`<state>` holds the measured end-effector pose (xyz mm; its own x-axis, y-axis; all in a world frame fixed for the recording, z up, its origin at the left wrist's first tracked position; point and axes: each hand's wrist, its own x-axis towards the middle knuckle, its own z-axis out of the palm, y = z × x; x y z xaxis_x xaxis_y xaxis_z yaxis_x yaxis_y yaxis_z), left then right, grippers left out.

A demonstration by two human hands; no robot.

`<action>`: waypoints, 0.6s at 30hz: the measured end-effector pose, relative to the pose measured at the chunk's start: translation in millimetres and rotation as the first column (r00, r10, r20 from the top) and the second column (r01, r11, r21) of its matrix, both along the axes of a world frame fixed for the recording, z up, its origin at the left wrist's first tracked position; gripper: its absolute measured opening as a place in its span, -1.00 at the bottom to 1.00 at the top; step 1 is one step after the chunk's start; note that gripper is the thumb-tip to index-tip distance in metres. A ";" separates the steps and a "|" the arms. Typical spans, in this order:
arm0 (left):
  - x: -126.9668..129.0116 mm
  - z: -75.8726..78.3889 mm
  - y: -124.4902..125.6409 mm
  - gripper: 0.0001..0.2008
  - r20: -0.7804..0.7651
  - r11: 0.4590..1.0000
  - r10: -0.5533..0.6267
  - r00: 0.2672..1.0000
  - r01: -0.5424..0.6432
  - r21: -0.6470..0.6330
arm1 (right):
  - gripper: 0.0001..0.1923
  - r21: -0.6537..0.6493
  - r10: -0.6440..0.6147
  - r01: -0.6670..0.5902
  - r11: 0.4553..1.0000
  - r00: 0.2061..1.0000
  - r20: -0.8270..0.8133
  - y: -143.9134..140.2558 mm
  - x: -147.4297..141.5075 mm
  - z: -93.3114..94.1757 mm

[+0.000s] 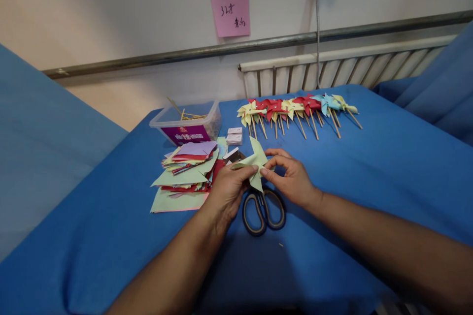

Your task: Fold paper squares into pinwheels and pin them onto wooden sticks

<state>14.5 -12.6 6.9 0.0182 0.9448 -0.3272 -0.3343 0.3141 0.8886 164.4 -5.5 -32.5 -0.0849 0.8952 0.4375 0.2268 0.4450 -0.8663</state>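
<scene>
A pale green paper pinwheel (255,158), folded into blades, is held up between my two hands above the table. My left hand (231,187) pinches it near the centre from the left, thumb on top. From the right, my right hand (290,174) grips it with thumb and fingertips close to the same spot. Beneath the paper lie scissors (264,211) with black handles; their blades are hidden. Just behind my left hand sits a small stapler-like object (232,155), partly covered.
Stacked coloured paper (185,177) lies at left, before a clear plastic box (188,123) holding sticks. Two small white boxes (234,136) stand beside it. Several finished pinwheels (295,108) on sticks line the back of the blue-covered table (351,172). A radiator (347,64) stands behind.
</scene>
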 end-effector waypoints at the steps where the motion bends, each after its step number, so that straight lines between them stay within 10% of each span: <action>1: 0.0 0.4 0.1 -0.74 0.007 1.000 0.006 1.000 -0.005 -0.006 | -0.91 0.000 0.005 -0.005 1.000 1.000 -0.009 -0.2 0.1 0.4; 18: -0.4 -0.1 -0.6 -0.70 0.022 0.999 -0.038 0.999 0.039 -0.022 | -0.86 -0.034 -0.029 0.029 0.999 0.999 -0.027 1.4 -0.5 0.3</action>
